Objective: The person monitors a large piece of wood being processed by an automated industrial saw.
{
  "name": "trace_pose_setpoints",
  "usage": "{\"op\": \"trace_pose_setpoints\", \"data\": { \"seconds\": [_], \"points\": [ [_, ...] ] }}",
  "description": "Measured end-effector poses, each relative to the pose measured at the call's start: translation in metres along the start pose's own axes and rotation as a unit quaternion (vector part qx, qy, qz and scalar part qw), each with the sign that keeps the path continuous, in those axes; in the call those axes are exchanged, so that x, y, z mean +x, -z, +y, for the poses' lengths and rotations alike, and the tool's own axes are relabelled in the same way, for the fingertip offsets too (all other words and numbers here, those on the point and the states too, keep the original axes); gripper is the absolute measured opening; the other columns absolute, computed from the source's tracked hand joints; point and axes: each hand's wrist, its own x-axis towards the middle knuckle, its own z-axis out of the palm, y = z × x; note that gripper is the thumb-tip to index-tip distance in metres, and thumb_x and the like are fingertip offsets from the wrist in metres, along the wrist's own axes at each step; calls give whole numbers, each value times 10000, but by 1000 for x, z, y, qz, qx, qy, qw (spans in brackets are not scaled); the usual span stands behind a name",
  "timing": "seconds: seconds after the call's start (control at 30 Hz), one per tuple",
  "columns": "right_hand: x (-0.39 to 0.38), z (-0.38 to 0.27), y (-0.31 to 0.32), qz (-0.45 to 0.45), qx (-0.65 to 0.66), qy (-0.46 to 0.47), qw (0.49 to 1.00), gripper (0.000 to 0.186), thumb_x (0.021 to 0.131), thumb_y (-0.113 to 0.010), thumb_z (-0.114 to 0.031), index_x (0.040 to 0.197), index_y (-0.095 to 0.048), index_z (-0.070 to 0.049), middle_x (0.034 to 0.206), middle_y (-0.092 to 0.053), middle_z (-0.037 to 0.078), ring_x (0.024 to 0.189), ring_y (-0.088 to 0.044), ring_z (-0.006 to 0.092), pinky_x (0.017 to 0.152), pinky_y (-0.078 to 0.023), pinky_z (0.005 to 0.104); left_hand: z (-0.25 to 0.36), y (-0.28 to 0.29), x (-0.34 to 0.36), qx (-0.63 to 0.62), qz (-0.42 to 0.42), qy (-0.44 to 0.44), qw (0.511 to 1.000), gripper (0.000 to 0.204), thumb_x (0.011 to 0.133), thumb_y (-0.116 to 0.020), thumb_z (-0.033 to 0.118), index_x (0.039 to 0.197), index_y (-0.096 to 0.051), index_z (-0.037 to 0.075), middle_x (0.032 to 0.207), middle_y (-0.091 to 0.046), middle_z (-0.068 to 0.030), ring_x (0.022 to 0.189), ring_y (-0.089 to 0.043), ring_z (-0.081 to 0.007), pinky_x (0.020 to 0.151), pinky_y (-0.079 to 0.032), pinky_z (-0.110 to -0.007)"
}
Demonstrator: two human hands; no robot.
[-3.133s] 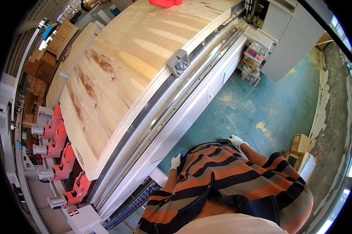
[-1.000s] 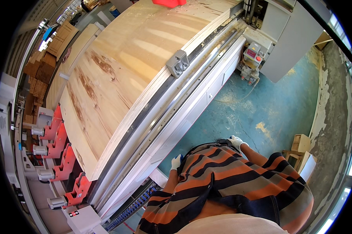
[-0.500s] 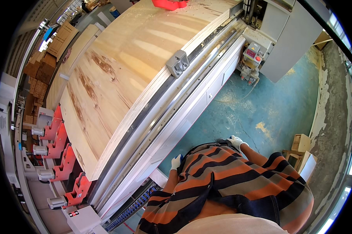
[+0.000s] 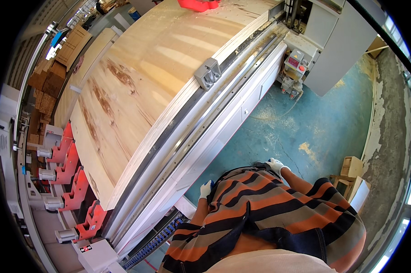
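Observation:
My left hand (image 4: 206, 189), in a white glove with blue at the fingertips, is at the left edge of my striped shirt (image 4: 278, 200). My right hand (image 4: 275, 166), also in a white glove, is at the shirt's far right edge, beside something dark (image 4: 260, 164) that I cannot make out. The shirt partly covers both hands, and the fingers do not show clearly enough to tell their pose. Left of me, apart from both hands, large plywood sheets (image 4: 141, 77) lie stacked on a long machine bed. A grey metal block (image 4: 208, 73) sits against their near edge.
A white machine rail (image 4: 201, 141) with a toothed rack runs diagonally beside me. Red clamps (image 4: 91, 220) line the left end. A control box (image 4: 296, 59) with a red button stands at the far right. Small wooden boxes (image 4: 351, 167) stand on the green floor (image 4: 323, 118) by the wall.

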Motion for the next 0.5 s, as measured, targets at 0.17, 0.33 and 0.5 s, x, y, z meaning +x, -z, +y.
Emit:
{"op": "trace_pose_setpoints", "data": {
  "seconds": [0.17, 0.33, 0.5],
  "points": [
    [-6, -9, 6, -5, -1, -1, 1000, 250, 751, -348, -220, 972, -455, -170, 944, -402, 185, 887, -423, 312, 743, -343, 329, 14, 4, -1, -137, 5, 125, 983, 276, 706, -435, 273, 603, -508, 28, 536, -489, -75, 501, -434, -140, 484, -340, -285],
    [-33, -34, 26, -5, -104, 88, 991, 246, 746, -357, -220, 964, -455, -166, 928, -411, 182, 872, -426, 318, 734, -344, 329, 18, 4, 0, -224, 8, 175, 959, 276, 702, -454, 265, 583, -514, 24, 524, -478, -18, 492, -422, -97, 467, -333, -257],
    [-31, -30, 24, -1, -102, 83, 991, 243, 744, -361, -219, 960, -456, -164, 920, -416, 178, 872, -425, 319, 728, -344, 327, 23, 6, 0, -226, 17, 171, 959, 262, 701, -453, 252, 575, -510, 30, 514, -464, -7, 482, -412, -88, 460, -329, -250]
  ]
}}
